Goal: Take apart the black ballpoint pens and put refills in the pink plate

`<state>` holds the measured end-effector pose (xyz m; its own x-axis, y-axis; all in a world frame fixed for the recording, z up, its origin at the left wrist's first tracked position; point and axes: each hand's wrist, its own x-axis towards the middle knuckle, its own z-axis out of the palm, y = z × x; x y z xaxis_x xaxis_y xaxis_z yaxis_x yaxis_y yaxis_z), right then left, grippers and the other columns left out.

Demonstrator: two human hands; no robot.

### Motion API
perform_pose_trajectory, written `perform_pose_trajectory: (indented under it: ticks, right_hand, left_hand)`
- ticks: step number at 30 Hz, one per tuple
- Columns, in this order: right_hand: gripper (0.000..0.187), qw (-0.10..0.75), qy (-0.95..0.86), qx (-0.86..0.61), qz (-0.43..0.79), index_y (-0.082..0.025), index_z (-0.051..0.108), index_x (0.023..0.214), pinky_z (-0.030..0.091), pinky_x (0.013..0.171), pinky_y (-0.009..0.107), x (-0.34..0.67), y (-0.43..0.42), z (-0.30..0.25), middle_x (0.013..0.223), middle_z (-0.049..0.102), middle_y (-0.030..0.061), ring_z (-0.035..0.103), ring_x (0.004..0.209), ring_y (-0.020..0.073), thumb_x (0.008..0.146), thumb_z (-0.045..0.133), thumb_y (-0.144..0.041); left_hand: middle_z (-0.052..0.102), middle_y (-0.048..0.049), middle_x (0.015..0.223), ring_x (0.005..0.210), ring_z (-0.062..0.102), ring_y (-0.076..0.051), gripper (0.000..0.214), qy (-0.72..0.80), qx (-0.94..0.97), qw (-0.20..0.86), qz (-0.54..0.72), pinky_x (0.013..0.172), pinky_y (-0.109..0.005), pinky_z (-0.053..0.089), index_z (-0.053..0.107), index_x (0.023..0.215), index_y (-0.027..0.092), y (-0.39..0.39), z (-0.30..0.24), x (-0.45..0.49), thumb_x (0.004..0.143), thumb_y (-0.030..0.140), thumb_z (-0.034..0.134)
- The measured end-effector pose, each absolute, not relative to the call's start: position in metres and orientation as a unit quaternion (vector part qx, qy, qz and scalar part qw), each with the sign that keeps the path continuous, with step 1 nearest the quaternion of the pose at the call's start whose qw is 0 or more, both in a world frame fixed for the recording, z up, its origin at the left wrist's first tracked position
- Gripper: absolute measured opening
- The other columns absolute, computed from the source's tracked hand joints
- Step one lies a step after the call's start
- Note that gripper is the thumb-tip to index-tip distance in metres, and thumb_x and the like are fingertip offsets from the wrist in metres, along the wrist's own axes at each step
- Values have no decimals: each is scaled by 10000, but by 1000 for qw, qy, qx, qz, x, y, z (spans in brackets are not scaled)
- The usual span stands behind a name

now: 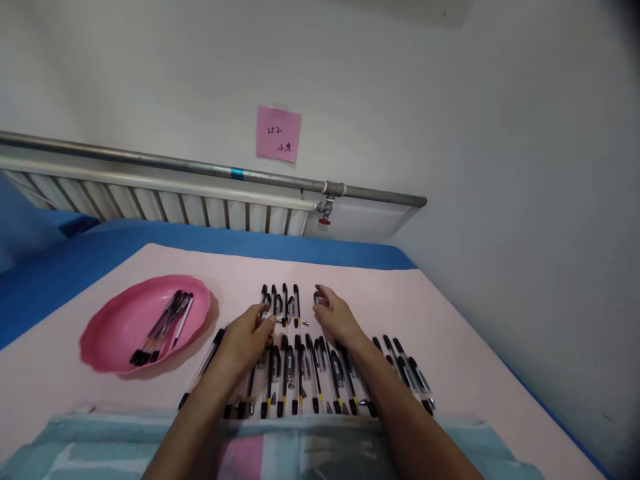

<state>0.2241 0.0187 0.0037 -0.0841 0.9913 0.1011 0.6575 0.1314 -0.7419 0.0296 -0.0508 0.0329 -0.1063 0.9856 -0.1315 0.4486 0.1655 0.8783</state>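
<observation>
R hand (338,319): fingers pinching cap (316,299). L hand (249,335): can't tell if fingers grip. Slim plastic pens (295,380); wavy-rim bowl (113,330) left; pink worktop (480,380); ribbed radiator (197,211) far.

Some of the pens (371,407) partly hidden beneath the right forearm (395,407)

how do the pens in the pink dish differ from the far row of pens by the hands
The dish pens lie slanted and bunched together; the far row lies spaced out, nearly parallel. The dish pens rest inside the pink dish, the far row on the pale pink tabletop. The far row has dark caps beside its pens; the dish pens show none. Both groups include black ends.
</observation>
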Motion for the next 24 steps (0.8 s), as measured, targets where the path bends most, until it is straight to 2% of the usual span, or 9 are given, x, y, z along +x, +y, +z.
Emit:
perform_pose_trajectory:
  ticks: [3, 10, 18, 20, 24]
  right_hand:
    - [466, 295, -699, -597, 260, -147, 525, 1160, 442, 847, 280, 223, 15, 4, 1102, 591, 99, 568, 972, 166, 697, 476, -132]
    - [328, 249, -754, -564, 226, -148, 624, 994, 423, 846, 290, 219, 12, 4, 964, 629, 82, 569, 888, 168, 702, 481, -105]
    - [290, 250, -774, -543, 210, -142, 628, 972, 423, 847, 312, 217, 10, 6, 968, 635, 89, 563, 905, 179, 728, 470, -148]
    - [299, 268, -768, -541, 214, -151, 626, 974, 426, 841, 339, 218, 10, 6, 976, 629, 89, 563, 904, 189, 737, 443, -165]
    - [300, 291, -752, -544, 231, -168, 637, 948, 449, 803, 327, 222, 9, 6, 964, 635, 75, 580, 882, 189, 724, 442, -212]
  left_hand:
    - [669, -61, 792, 661, 618, -172, 438, 659, 548, 384, 342, 632, -270, 429, 538, 1127, 154, -51, 32, 29, 760, 368, 433]
    - [663, -55, 772, 651, 615, -167, 445, 647, 558, 391, 343, 629, -271, 432, 525, 1143, 153, -51, 31, 28, 767, 367, 420]
    - [660, -72, 811, 649, 615, -164, 423, 662, 545, 373, 354, 615, -263, 435, 528, 1132, 150, -51, 39, 17, 781, 363, 422]
    - [665, -86, 836, 688, 619, -172, 401, 695, 527, 328, 361, 637, -268, 438, 539, 1112, 147, -50, 46, 2, 790, 352, 416]
    - [647, -143, 988, 913, 588, -244, 349, 808, 470, 129, 333, 758, -326, 414, 587, 1026, 133, -52, 57, -43, 814, 303, 368]
